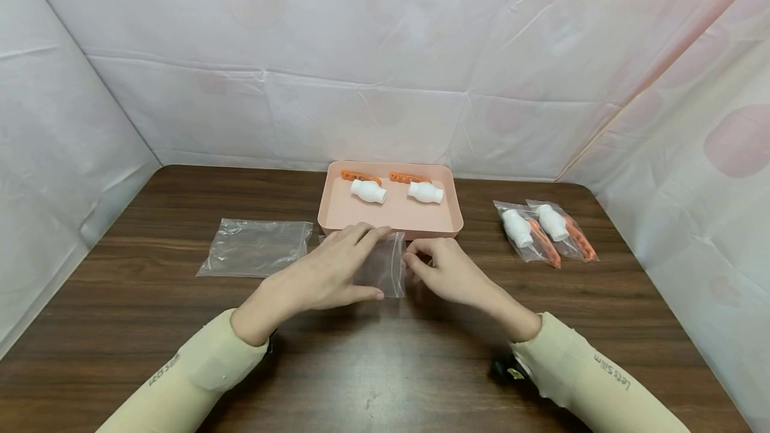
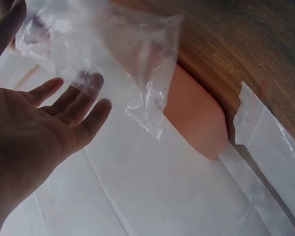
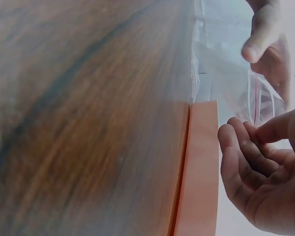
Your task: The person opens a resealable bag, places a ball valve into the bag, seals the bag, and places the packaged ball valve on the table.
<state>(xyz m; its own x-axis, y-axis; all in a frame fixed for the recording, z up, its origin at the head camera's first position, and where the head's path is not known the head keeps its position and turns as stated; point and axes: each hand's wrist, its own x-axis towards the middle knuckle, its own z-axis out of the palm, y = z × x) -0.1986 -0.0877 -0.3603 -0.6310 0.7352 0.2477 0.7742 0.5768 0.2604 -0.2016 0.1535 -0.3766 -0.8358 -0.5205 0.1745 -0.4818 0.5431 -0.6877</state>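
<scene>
One clear plastic zip bag (image 1: 390, 267) was held before a pink rectangular tray (image 1: 397, 218).
The right hand (image 1: 452, 270) pinched its zip-end edge; the left hand (image 1: 327, 267) spread loosely over it.

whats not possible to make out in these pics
- Head: part of the middle bag, behind the left hand.
- Head: fine detail on the orange pieces, too small.
- Left wrist: much of the tray, behind a bag.
- Right wrist: the tray's remainder, cut off by the bottom edge.

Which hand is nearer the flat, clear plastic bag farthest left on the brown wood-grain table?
Left: the left hand is by the right end of the clear bag; the right hand is farther right.
</scene>
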